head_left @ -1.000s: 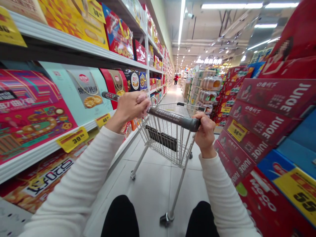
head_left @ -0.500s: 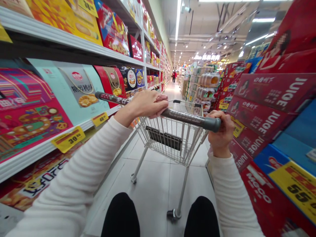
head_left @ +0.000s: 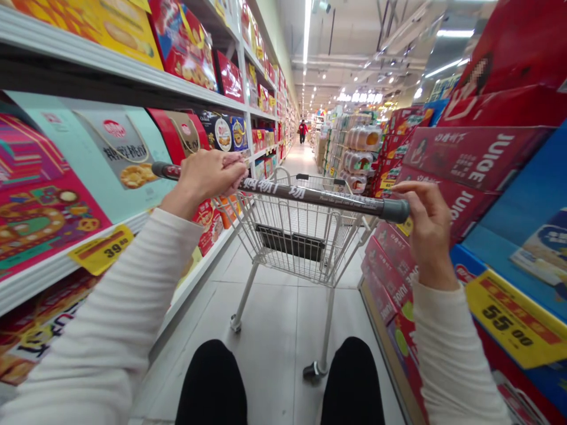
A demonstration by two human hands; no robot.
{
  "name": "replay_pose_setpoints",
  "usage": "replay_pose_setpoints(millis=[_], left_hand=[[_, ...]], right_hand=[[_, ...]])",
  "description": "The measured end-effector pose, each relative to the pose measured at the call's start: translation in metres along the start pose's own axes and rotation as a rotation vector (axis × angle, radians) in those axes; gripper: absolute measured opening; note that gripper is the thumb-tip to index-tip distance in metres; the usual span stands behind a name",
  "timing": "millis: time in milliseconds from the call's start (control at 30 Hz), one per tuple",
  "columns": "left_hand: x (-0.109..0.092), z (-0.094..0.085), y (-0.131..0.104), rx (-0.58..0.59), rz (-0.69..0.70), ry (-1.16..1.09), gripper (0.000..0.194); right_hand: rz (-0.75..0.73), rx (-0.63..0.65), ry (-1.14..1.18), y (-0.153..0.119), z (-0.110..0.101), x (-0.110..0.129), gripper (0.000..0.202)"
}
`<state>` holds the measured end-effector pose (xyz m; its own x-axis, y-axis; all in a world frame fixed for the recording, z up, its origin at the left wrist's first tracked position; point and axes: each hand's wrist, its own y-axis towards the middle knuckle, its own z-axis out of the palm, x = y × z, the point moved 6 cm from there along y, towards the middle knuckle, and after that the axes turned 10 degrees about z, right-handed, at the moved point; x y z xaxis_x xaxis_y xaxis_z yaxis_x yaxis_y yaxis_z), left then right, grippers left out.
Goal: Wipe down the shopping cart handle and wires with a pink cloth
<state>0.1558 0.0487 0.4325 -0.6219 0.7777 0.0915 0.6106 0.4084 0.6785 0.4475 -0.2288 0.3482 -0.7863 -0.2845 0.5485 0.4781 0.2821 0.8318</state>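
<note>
My left hand [head_left: 211, 172] is wrapped over the left part of the grey handle bar [head_left: 349, 202] of a shopping cart [head_left: 290, 260]. White lettering shows along the bar. My right hand [head_left: 429, 227] is beside the bar's right end cap, its fingers loosely bent and apart, with nothing seen in them. Whether its fingertips touch the cap I cannot tell. The cart's wire basket is in front of me, with a dark panel [head_left: 290, 243] on its near side.
Shelves of gift boxes [head_left: 126, 141] run along the left. Stacked red cartons [head_left: 476, 153] and a yellow price sign [head_left: 516, 321] stand close on the right. Down the tiled aisle [head_left: 266, 313], a person in a red top [head_left: 303, 131] is far ahead, beyond stacked packs [head_left: 361, 139].
My right hand has loosened from the bar's right end and moved outward. My left hand has slid left along the bar, uncovering the lettering. The shelves have shifted left in view.
</note>
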Motion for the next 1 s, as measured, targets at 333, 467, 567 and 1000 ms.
replay_pose_setpoints(millis=[333, 467, 567, 1000], left_hand=[[-0.152, 0.001, -0.035, -0.299, 0.442, -0.001, 0.036], [-0.173, 0.015, -0.046, -0.36, 0.482, -0.033, 0.032], [-0.153, 0.018, -0.046, -0.335, 0.484, -0.038, 0.032], [-0.012, 0.015, -0.045, -0.29, 0.373, -0.039, 0.043]], right_hand=[[-0.246, -0.044, -0.746, -0.033, 0.064, 0.074, 0.035], [-0.21, -0.047, -0.738, -0.026, 0.058, 0.061, 0.038], [-0.198, -0.045, -0.728, -0.023, 0.052, 0.053, 0.039], [-0.242, -0.09, -0.693, -0.007, 0.05, 0.021, 0.041]])
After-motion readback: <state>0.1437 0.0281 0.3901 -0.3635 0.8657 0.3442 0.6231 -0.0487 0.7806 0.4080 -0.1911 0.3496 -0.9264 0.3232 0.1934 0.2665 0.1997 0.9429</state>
